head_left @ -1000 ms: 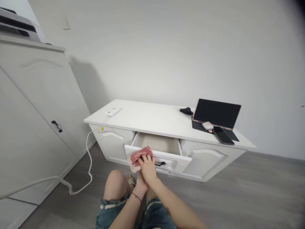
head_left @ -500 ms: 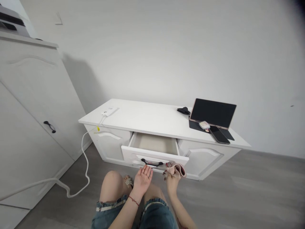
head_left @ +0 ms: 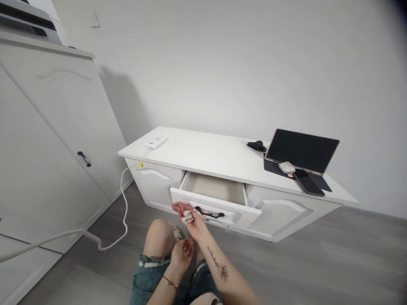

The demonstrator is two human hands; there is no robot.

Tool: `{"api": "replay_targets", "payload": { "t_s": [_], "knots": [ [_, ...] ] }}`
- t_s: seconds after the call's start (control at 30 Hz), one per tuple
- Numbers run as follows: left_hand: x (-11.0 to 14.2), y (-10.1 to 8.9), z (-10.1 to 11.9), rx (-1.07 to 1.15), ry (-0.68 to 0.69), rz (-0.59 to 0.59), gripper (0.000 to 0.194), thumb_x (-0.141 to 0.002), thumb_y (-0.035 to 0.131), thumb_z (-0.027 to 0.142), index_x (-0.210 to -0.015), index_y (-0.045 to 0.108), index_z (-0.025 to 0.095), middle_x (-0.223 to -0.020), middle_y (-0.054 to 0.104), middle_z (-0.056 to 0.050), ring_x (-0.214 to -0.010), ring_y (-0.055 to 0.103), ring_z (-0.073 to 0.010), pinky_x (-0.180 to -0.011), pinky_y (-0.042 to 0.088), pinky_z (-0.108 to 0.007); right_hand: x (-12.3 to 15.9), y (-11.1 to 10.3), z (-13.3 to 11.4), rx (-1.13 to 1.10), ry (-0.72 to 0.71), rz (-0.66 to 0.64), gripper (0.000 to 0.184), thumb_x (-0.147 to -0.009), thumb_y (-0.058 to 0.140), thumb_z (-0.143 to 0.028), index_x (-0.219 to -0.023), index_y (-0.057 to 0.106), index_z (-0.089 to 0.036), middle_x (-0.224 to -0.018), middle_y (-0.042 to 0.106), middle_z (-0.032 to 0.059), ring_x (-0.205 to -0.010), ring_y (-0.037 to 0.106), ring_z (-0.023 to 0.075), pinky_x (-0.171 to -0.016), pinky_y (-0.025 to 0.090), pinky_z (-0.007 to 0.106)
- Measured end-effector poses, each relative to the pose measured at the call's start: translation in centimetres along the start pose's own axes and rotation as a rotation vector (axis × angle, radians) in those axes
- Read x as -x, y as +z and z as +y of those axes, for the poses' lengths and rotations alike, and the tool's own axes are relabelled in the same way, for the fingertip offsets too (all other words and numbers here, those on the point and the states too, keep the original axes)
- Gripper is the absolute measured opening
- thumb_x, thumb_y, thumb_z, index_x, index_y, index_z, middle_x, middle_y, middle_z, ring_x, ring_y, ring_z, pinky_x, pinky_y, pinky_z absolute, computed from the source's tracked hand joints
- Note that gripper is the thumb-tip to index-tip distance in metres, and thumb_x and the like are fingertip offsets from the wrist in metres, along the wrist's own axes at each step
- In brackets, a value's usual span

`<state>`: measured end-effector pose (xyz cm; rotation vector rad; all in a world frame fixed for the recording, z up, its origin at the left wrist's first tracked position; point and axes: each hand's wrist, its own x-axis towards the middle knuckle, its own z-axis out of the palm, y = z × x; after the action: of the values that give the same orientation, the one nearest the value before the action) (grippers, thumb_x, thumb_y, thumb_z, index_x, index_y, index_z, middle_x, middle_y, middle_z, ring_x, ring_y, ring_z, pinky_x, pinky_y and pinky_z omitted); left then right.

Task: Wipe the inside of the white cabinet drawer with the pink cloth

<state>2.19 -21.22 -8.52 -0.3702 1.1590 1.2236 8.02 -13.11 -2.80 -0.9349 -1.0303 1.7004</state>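
Observation:
My right hand (head_left: 197,226) is closed on a folded pinkish cloth (head_left: 188,216). It holds the cloth against the left part of the drawer front (head_left: 251,215), beside the black handle (head_left: 210,212). The drawer is pulled partway out of the white cabinet, and its visible pale bottom (head_left: 216,187) is bare. Palm up, my left hand (head_left: 182,253) rests above my knees with its fingers loosely curled and apart. Nothing lies in it, and it touches neither the drawer nor the cloth.
On the white cabinet top (head_left: 197,148) stand a tablet (head_left: 302,150), a phone (head_left: 308,182), a small case (head_left: 286,167) and a black item (head_left: 257,146). A power strip (head_left: 155,143) trails a white cable (head_left: 125,212) to the floor. A tall wardrobe (head_left: 63,118) stands left.
My right hand has carried the cloth leftward along the drawer front, from its right end to left of the handle. My left hand has drawn back from the handle toward my lap.

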Motion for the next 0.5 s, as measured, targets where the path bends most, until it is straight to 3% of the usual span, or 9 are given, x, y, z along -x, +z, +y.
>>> {"api": "replay_targets", "payload": {
  "t_s": [0.1, 0.2, 0.37, 0.5],
  "knots": [
    [0.3, 0.3, -0.8, -0.030, -0.023, -0.105, 0.019, -0.077, 0.057, 0.003, -0.066, 0.062, 0.018, -0.064, 0.069, -0.005, -0.060, 0.065, -0.0151, -0.068, 0.052, -0.026, -0.3, 0.6, -2.1, -0.323, 0.054, -0.082, 0.029, -0.094, 0.027, -0.022, -0.106, 0.054, -0.018, -0.121, 0.066, 0.0095, -0.123, 0.057, 0.0123, -0.106, 0.042, 0.034],
    [0.5, 1.5, -1.1, -0.050, -0.009, -0.291, 0.021, -0.075, 0.057, -0.003, -0.070, 0.062, 0.016, -0.068, 0.069, -0.004, -0.065, 0.067, -0.0135, -0.070, 0.053, -0.023, 0.6, -0.4, -4.4, -0.621, 0.135, -0.135, 0.037, -0.097, 0.025, -0.019, -0.110, 0.058, -0.009, -0.122, 0.067, 0.0115, -0.123, 0.057, 0.0092, -0.108, 0.040, 0.026],
    [0.8, 6.2, -0.4, -0.075, 0.053, -0.468, 0.028, -0.074, 0.051, -0.010, -0.076, 0.063, 0.016, -0.070, 0.070, -0.003, -0.064, 0.066, -0.0106, -0.069, 0.053, -0.020, 3.0, -4.3, -6.7, -0.895, 0.162, 0.014, 0.040, -0.092, 0.035, -0.013, -0.125, 0.057, -0.008, -0.121, 0.070, 0.0120, -0.114, 0.064, 0.0113, -0.099, 0.050, 0.023],
    [0.9, 9.8, 0.1, -0.111, 0.071, -0.535, 0.032, -0.067, 0.051, -0.013, -0.074, 0.064, 0.016, -0.070, 0.071, -0.002, -0.065, 0.066, -0.0108, -0.070, 0.052, -0.021, 5.0, -8.7, -8.0, -0.940, 0.104, 0.078, 0.046, -0.090, 0.038, -0.009, -0.133, 0.053, -0.010, -0.120, 0.071, 0.0111, -0.105, 0.068, 0.0133, -0.094, 0.055, 0.025]
  ]
}}
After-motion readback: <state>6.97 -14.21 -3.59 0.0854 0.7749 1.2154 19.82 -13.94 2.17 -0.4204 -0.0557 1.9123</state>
